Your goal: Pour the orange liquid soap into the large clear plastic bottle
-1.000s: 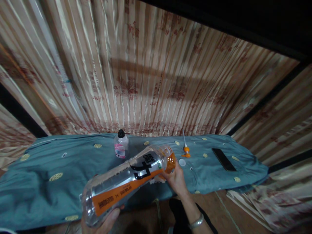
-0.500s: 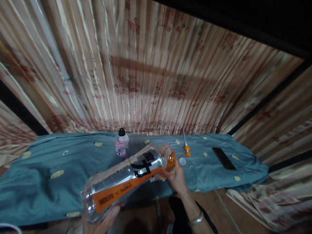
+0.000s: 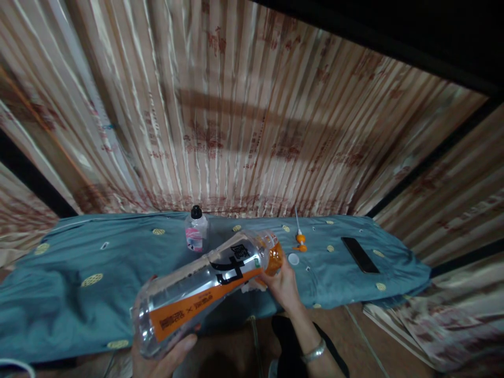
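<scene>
A large clear plastic bottle (image 3: pixel 208 270) with an orange and silver label lies tilted across my view, its neck end to the right. Around its base is my left hand (image 3: pixel 167 357), thumb along the near side and the other fingers mostly hidden behind it. At the neck end, my right hand (image 3: pixel 283 283) grips a translucent orange bottle (image 3: pixel 274 260). The two bottles meet there, but the exact contact is hidden. Something pale, too covered to name, shows below the right hand. Beyond that hand lies an orange pump head (image 3: pixel 301 240) with a thin tube, near a small white disc (image 3: pixel 293 259).
A clear bottle (image 3: pixel 197 231) with a black cap and pink label stands upright towards the back. On the right of the teal cloth (image 3: pixel 114 294) rests a dark phone (image 3: pixel 359 255). A pleated curtain (image 3: pixel 236 105) hangs behind, with dark frame bars on both sides.
Almost nothing differs. The view has shifted very slightly, and both hands keep their hold on the bottles in nearly the same pose.
</scene>
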`<state>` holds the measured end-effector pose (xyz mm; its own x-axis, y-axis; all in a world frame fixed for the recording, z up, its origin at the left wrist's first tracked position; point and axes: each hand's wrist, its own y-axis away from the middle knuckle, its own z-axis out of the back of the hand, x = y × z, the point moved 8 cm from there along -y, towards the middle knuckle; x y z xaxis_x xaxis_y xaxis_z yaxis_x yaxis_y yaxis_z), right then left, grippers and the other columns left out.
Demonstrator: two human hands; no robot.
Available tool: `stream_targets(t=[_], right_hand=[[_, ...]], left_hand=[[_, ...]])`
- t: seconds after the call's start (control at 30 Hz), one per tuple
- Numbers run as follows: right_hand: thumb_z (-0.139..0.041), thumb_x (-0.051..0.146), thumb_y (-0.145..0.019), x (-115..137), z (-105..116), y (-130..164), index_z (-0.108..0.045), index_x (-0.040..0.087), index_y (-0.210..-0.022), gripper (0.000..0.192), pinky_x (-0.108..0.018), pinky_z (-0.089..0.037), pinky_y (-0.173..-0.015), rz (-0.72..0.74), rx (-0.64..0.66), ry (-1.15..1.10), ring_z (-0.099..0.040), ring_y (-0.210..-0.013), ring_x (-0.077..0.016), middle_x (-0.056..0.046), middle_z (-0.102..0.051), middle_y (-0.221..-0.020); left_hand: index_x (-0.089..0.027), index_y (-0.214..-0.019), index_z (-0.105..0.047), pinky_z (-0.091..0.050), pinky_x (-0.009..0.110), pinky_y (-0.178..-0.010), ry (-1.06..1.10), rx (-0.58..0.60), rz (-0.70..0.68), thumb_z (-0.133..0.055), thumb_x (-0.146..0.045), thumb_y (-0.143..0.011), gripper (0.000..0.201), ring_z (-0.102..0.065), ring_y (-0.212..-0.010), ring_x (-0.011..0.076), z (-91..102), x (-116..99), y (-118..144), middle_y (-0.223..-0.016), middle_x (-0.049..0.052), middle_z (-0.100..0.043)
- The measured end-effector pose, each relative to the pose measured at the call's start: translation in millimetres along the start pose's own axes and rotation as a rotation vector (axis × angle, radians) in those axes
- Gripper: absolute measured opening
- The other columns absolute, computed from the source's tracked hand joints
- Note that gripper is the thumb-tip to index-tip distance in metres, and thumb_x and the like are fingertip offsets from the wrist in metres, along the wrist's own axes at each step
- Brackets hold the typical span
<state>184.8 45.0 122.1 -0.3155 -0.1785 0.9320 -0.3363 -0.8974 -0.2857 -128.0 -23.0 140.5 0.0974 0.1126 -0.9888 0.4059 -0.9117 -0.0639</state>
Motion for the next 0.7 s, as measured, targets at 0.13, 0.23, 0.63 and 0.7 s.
stream_targets(t=[0.13,0.23,0.63,0.7], right_hand=[[-0.083,0.039,-0.07,0.1,1.9,-0.2,-0.062,0.02,-0.125,0.062,-0.042,-0.066,-0.083,0.019,-0.028,0.037,-0.079,-0.094,-0.0306,-0.009,-0.082,-0.108],[-0.083,0.041,-0.07,-0.7,0.3,-0.3,-0.062,0.02,-0.126,0.063,-0.042,-0.066,-0.084,0.014,-0.012,0.027,-0.079,-0.097,-0.0311,-0.01,-0.081,-0.109],[-0.083,0.041,-0.069,-0.2,-0.2,-1.6,-0.067,0.019,-0.122,0.059,-0.045,-0.065,-0.084,0.014,-0.023,-0.006,-0.079,-0.091,-0.0316,-0.011,-0.082,-0.106],[-0.083,0.04,-0.069,0.7,0.5,-2.0,-0.067,0.019,-0.121,0.059,-0.044,-0.065,-0.084,0.018,-0.025,0.001,-0.079,-0.092,-0.0316,-0.012,-0.082,-0.106]], left_hand=[[-0.025,-0.104,-0.066,-0.065,0.035,-0.067,0.035,-0.03,0.086,-0.099,-0.051,-0.048,0.07,-0.075,-0.071,0.0249,3.4,10.4,0.7,-0.082,0.0,-0.074],[-0.026,-0.108,-0.065,-0.061,0.045,-0.094,-0.073,-0.034,0.031,-0.096,-0.056,-0.052,0.07,-0.073,-0.098,0.0295,7.8,14.7,-3.6,-0.09,0.0,-0.07],[-0.024,-0.097,-0.065,-0.051,0.061,-0.108,-0.113,-0.036,0.009,-0.093,-0.064,-0.053,0.065,-0.07,-0.103,0.0332,13.4,24.0,-7.9,-0.099,0.003,-0.068],[-0.026,-0.099,-0.065,-0.049,0.062,-0.109,-0.111,-0.039,-0.01,-0.092,-0.063,-0.054,0.064,-0.069,-0.107,0.0341,14.4,25.6,-8.5,-0.102,0.004,-0.068]])
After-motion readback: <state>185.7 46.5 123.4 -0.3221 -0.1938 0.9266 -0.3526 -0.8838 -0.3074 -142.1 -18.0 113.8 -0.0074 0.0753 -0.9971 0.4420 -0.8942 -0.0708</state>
